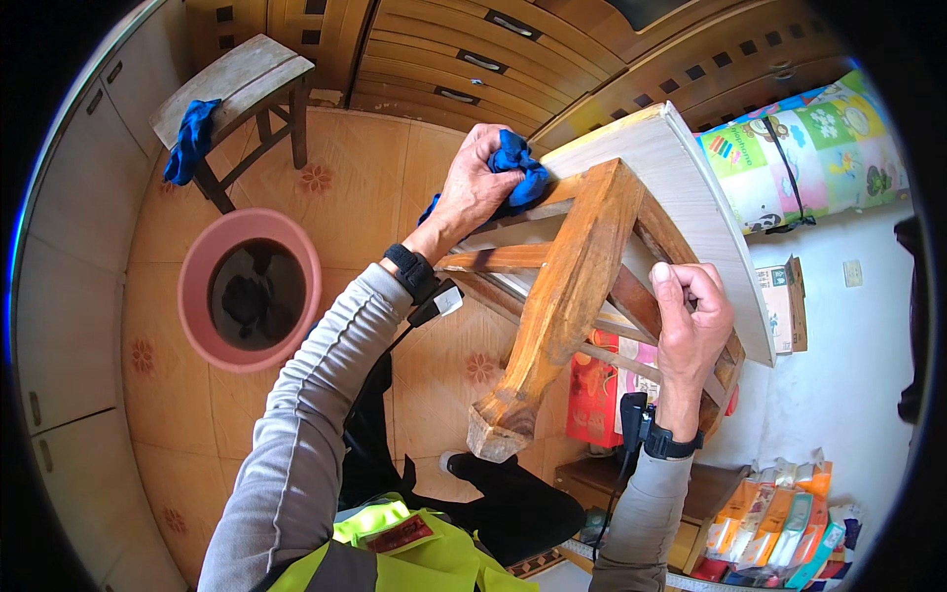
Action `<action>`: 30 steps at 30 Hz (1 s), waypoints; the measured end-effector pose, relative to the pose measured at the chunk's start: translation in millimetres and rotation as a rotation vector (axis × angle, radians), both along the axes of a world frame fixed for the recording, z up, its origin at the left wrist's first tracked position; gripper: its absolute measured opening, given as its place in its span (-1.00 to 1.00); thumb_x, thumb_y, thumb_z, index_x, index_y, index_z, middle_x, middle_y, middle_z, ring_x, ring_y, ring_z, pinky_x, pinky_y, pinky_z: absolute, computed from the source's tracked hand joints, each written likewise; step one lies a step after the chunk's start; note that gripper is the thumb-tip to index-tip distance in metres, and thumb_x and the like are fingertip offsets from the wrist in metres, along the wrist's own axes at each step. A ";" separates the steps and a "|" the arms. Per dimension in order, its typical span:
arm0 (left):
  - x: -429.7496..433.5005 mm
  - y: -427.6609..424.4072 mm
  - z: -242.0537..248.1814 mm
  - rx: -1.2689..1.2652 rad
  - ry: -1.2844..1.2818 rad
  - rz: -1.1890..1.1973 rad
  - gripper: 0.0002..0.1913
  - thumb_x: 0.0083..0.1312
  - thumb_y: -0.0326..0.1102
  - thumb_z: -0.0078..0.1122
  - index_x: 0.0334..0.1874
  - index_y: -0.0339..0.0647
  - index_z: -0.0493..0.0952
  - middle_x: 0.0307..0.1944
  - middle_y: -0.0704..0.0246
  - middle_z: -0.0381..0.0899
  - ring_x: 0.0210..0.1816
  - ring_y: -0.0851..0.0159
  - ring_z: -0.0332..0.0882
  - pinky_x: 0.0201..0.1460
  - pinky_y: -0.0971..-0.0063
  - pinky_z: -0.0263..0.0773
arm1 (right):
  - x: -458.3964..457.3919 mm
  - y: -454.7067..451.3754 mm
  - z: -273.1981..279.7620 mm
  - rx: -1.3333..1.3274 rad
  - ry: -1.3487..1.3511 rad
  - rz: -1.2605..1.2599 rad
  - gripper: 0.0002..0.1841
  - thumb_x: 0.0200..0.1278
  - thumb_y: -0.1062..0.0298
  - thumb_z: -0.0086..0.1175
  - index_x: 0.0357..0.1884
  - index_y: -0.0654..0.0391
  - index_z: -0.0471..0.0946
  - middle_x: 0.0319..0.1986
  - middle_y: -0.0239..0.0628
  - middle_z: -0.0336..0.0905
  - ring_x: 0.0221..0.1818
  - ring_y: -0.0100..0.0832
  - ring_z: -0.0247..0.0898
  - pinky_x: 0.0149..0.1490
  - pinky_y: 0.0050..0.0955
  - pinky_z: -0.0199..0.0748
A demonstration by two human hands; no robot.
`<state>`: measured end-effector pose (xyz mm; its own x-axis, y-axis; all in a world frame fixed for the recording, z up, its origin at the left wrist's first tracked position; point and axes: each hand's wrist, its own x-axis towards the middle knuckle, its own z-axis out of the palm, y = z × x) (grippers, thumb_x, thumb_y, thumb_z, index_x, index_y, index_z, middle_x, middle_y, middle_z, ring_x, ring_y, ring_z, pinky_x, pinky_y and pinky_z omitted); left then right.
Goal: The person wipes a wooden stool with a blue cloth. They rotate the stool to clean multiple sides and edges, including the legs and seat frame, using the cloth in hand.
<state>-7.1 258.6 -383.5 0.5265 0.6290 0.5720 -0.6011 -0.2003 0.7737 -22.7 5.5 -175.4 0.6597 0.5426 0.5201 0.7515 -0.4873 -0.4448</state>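
A small wooden table (566, 296) is tipped on its side, with a thick carved leg pointing toward me and the pale underside of its top (669, 159) turned partly my way. My left hand (473, 177) holds a bunched blue cloth (524, 174) against a rail near the upper end of that leg. My right hand (692, 318) is curled around the table's frame on the other side, beneath the edge of the top. Its fingertips are partly hidden.
A pink basin (194, 296) of dark water with a dark cloth (245, 300) in it stands on the tiled floor at left. Beyond is a worn wooden stool (237, 81) with another blue cloth (194, 140). A rolled patterned mat (806, 152), red box (592, 392) and packages (777, 518) are at right.
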 end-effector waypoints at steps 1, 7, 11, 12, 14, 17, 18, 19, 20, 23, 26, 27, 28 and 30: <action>-0.9 -0.5 -0.6 -0.014 0.062 -0.024 -0.70 0.15 -0.48 0.44 -0.07 -0.16 0.60 0.04 0.36 0.50 0.11 0.24 0.52 0.26 0.41 0.42 | 0.4 0.0 0.4 -0.003 0.004 0.003 -0.81 0.32 0.37 0.39 -0.35 0.28 0.65 -0.42 -0.40 0.50 -0.44 -0.57 0.32 -0.28 -0.52 0.30; -13.2 -1.9 -52.1 0.011 0.589 0.034 -0.72 0.21 -0.42 0.37 -0.04 -0.23 0.58 -0.07 0.20 0.48 0.06 0.08 0.54 0.21 0.25 0.46 | 0.1 1.5 2.4 0.012 0.013 0.006 -0.81 0.31 0.39 0.39 -0.36 0.29 0.65 -0.43 -0.40 0.50 -0.44 -0.58 0.32 -0.29 -0.53 0.30; -12.6 6.4 -66.5 -0.358 0.559 0.023 -0.78 0.31 -0.43 0.29 -0.02 -0.24 0.58 -0.26 0.33 0.63 -0.24 0.31 0.59 -0.14 0.37 0.54 | -0.5 3.9 2.0 0.061 0.022 0.013 -0.82 0.29 0.42 0.39 -0.38 0.30 0.65 -0.46 -0.39 0.50 -0.46 -0.59 0.31 -0.33 -0.54 0.29; -15.4 8.4 -65.2 -0.436 0.462 -0.065 -0.81 0.34 -0.44 0.26 -0.02 -0.22 0.57 -0.31 0.40 0.62 -0.30 0.39 0.55 -0.22 0.44 0.51 | -0.8 4.6 1.7 0.070 0.014 0.024 -0.82 0.28 0.42 0.39 -0.39 0.30 0.65 -0.47 -0.38 0.51 -0.47 -0.59 0.32 -0.34 -0.52 0.30; -30.5 9.0 -60.2 -0.449 0.421 -0.149 -0.85 0.45 -0.43 0.18 0.02 -0.20 0.55 -0.33 0.43 0.65 -0.38 0.46 0.56 -0.35 0.52 0.51 | -1.7 6.1 0.9 0.110 0.013 0.023 -0.82 0.26 0.41 0.39 -0.41 0.31 0.67 -0.49 -0.36 0.54 -0.49 -0.56 0.35 -0.35 -0.50 0.34; -64.6 2.1 -51.9 -0.415 0.492 -0.195 -0.87 0.58 -0.28 0.15 -0.02 -0.17 0.55 -0.29 0.33 0.72 -0.47 0.40 0.59 -0.45 0.54 0.50 | -0.7 7.1 0.6 0.143 0.000 0.031 -0.82 0.23 0.37 0.39 -0.42 0.27 0.70 -0.50 -0.26 0.59 -0.48 -0.47 0.47 -0.34 -0.46 0.41; -74.5 -3.9 -49.5 -0.400 0.527 -0.194 -0.83 0.58 -0.20 0.17 -0.06 -0.15 0.55 -0.30 0.33 0.72 -0.49 0.39 0.58 -0.49 0.54 0.46 | -0.2 7.5 -0.3 0.144 -0.023 0.029 -0.82 0.22 0.35 0.39 -0.42 0.25 0.70 -0.49 -0.23 0.61 -0.48 -0.42 0.50 -0.33 -0.43 0.43; -91.4 -14.4 -50.4 -0.393 0.506 -0.214 -0.83 0.51 -0.23 0.24 -0.06 -0.18 0.60 -0.37 0.51 0.61 -0.40 0.53 0.47 -0.38 0.58 0.39 | 0.3 7.2 -1.5 0.148 -0.042 0.024 -0.81 0.21 0.32 0.39 -0.43 0.24 0.71 -0.49 -0.20 0.62 -0.47 -0.37 0.54 -0.32 -0.40 0.45; -104.5 -24.1 -52.0 -0.366 0.466 -0.232 -0.84 0.51 -0.23 0.24 -0.06 -0.16 0.60 -0.37 0.52 0.61 -0.40 0.53 0.48 -0.38 0.59 0.39 | 2.0 7.0 -2.1 0.143 -0.059 0.018 -0.80 0.20 0.27 0.39 -0.42 0.20 0.73 -0.48 -0.18 0.65 -0.46 -0.30 0.57 -0.30 -0.36 0.49; -141.1 -46.3 -65.2 -0.306 0.526 -0.365 -0.87 0.51 -0.31 0.21 0.00 -0.16 0.61 -0.29 0.51 0.66 -0.37 0.52 0.53 -0.33 0.60 0.45 | 3.7 6.1 -8.2 0.243 -0.072 0.070 -0.78 0.19 0.26 0.39 -0.45 0.21 0.72 -0.47 -0.16 0.67 -0.45 -0.27 0.61 -0.30 -0.32 0.54; -164.0 -80.5 -84.6 -0.765 0.451 -0.726 -0.75 0.59 -0.22 0.14 0.13 -0.22 0.56 -0.12 0.24 0.75 -0.22 0.27 0.73 -0.21 0.44 0.62 | 6.7 11.0 -11.1 0.323 -0.147 0.087 -0.77 0.19 0.27 0.37 -0.51 0.19 0.68 -0.55 -0.13 0.60 -0.48 -0.14 0.57 -0.35 -0.23 0.51; -171.9 -87.9 -87.8 -0.792 0.455 -0.684 -0.73 0.60 -0.19 0.11 0.16 -0.21 0.54 -0.10 0.16 0.76 -0.21 0.19 0.75 -0.25 0.31 0.65 | 6.9 10.3 -10.4 0.305 -0.179 0.100 -0.76 0.18 0.28 0.36 -0.56 0.17 0.64 -0.55 -0.15 0.58 -0.49 -0.13 0.54 -0.34 -0.21 0.50; -187.1 -100.3 -90.6 -0.651 0.598 -0.657 -0.75 0.59 -0.20 0.11 0.14 -0.18 0.54 -0.11 0.16 0.76 -0.22 0.19 0.74 -0.25 0.30 0.66 | 6.5 11.1 -9.7 0.328 -0.241 0.126 -0.77 0.18 0.29 0.35 -0.56 0.16 0.63 -0.53 -0.17 0.58 -0.47 -0.13 0.54 -0.33 -0.21 0.50; -194.4 -121.7 -89.8 -0.599 0.547 -0.584 -0.82 0.55 -0.24 0.18 0.01 -0.18 0.61 -0.22 0.34 0.75 -0.20 0.27 0.74 -0.10 0.37 0.65 | 2.5 9.1 -7.4 0.338 -0.346 0.144 -0.79 0.22 0.32 0.35 -0.52 0.16 0.63 -0.50 -0.22 0.60 -0.43 -0.22 0.55 -0.27 -0.24 0.51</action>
